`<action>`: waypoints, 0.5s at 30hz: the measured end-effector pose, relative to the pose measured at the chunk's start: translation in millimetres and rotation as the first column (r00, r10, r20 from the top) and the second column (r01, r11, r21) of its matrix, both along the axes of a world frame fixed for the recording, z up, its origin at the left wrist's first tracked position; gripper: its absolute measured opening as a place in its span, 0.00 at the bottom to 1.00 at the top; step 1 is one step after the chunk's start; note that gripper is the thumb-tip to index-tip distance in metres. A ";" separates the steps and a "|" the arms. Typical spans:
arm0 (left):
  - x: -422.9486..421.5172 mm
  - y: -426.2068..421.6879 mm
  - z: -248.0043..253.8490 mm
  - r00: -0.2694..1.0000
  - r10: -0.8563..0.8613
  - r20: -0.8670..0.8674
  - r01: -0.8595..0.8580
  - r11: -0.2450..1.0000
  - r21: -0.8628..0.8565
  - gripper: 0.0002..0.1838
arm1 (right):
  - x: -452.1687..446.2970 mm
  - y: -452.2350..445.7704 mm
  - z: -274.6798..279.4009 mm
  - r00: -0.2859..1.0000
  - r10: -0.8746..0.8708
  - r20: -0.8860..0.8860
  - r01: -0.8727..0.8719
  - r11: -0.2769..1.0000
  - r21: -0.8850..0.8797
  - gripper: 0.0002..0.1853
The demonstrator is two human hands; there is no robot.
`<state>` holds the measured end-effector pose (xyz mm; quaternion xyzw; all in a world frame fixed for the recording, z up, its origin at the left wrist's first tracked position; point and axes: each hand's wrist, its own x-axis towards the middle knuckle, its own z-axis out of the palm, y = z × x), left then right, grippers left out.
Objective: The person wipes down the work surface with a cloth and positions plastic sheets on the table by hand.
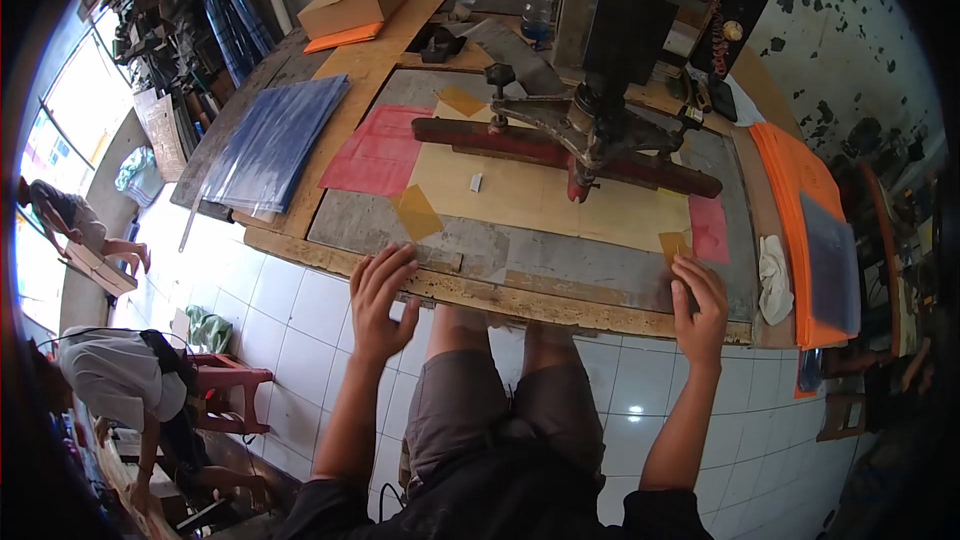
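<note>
My left hand (pixel 381 302) is at the front edge of the worktable, fingers stretched and apart, holding nothing. Near the same edge further right is my right hand (pixel 702 306), its fingers extended, thumb apart and nothing in its grasp. Between and beyond them a pale yellow sheet (pixel 505 198) lies on the grey metal plate (pixel 470 253), with amber tape (pixel 417 213) at its corner. Red sheets (pixel 375 152) flank it, and a small whitish piece (pixel 476 182) sits on top. Above hangs a press bar (pixel 660 169) on a metal arm.
Clear plastic sheets (pixel 280 135) are stacked at left, a cardboard box (pixel 357 0) behind them. At right lie orange sheets (pixel 790 180) with clear plastic (pixel 832 265), beside a white cloth (pixel 774 280). A water bottle (pixel 540 2) stands behind. Another person (pixel 125 370) works at lower left.
</note>
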<state>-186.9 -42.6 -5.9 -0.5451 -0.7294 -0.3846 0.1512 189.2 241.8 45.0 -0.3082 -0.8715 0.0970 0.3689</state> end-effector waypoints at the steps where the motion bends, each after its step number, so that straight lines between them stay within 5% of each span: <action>1: 7.6 -5.1 -17.1 0.998 0.059 -0.025 -0.058 0.998 0.029 0.24 | 1.0 -3.5 -1.8 0.999 -0.041 -0.036 0.041 0.999 0.007 0.09; 2: 10.4 -12.4 -38.1 0.989 0.126 -0.080 -0.131 0.990 -0.059 0.29 | 2.5 -4.9 -4.5 0.995 -0.068 -0.070 0.070 0.997 0.030 0.08; 6: 16.7 -2.7 -87.6 0.973 0.208 -0.103 -0.201 0.977 0.074 0.36 | 8.7 -4.6 -22.4 0.957 -0.166 -0.238 0.174 0.985 0.015 0.06; 9: 13.3 23.2 -111.1 0.956 0.269 -0.121 -0.228 0.933 0.278 0.35 | 10.2 -1.1 -26.6 0.932 -0.200 -0.303 0.209 0.978 -0.004 0.06; 15: 0.9 36.0 -130.8 0.935 0.309 -0.173 -0.233 0.905 0.355 0.36 | 11.5 1.3 -29.8 0.918 -0.191 -0.349 0.201 0.980 -0.008 0.06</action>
